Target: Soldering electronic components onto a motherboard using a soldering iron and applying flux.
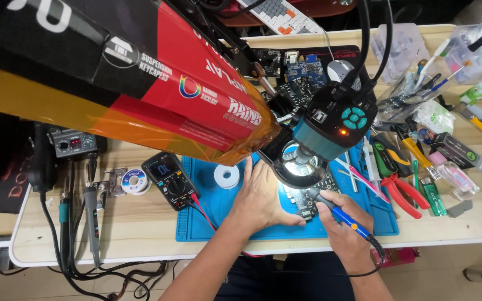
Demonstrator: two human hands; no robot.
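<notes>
Pale wooden workbench (140, 223) with a white rim, brightly and evenly lit. Below its front edge, light tiled floor (453, 262), with black cables (101, 273) trailing down at the bench's left corner. Behind the bench, perhaps dark furniture, too cropped to tell.

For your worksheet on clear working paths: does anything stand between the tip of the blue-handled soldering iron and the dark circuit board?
Nothing visible does. The right hand holds the blue-handled soldering iron with its tip at the dark circuit board. The teal microscope camera hangs above; the left hand rests beside.
</notes>
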